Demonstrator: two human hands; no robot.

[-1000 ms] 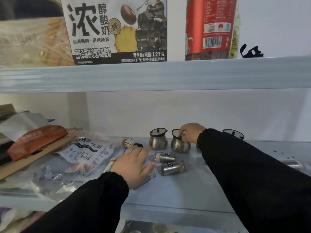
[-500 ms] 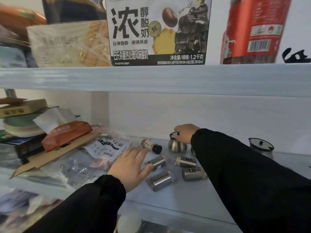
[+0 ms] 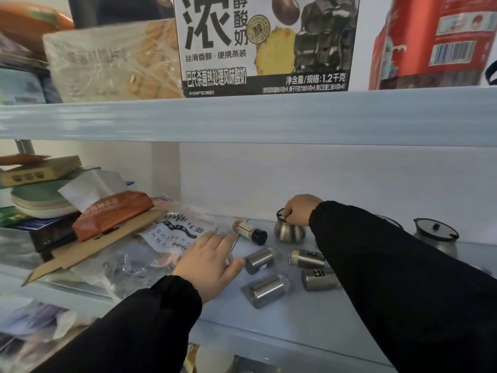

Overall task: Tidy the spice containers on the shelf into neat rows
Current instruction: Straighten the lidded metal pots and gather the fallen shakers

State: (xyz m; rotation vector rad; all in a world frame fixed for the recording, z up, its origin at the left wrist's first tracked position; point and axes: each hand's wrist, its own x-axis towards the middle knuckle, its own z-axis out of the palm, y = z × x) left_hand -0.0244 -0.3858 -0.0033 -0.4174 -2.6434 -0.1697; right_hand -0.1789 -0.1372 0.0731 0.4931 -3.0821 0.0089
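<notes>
Shelf (image 3: 295, 321), back edge: right hand (image 3: 301, 210), fingers gripping steel condiment pot (image 3: 289, 233) by its lid. Left hand (image 3: 209, 262), fingers straight, flat beside toppled steel shakers (image 3: 259, 260).

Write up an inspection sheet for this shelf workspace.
Surface: pale blue shelf board.
Job's things: four steel cylinder shakers lying scattered on their sides; small black-capped glass spice bottle lying down; round steel lidded pot upright; second lidded steel pot upright at right.
Clutter: clear printed plastic packets, orange-brown pouch, cardboard sheet, piled left.
Hands: left hand flat, open, by the packets; right hand grips the round pot's lid.
Cables: nothing seen.
Surroundings: upper shelf with white yoghurt carton, red-labelled bottle.
</notes>
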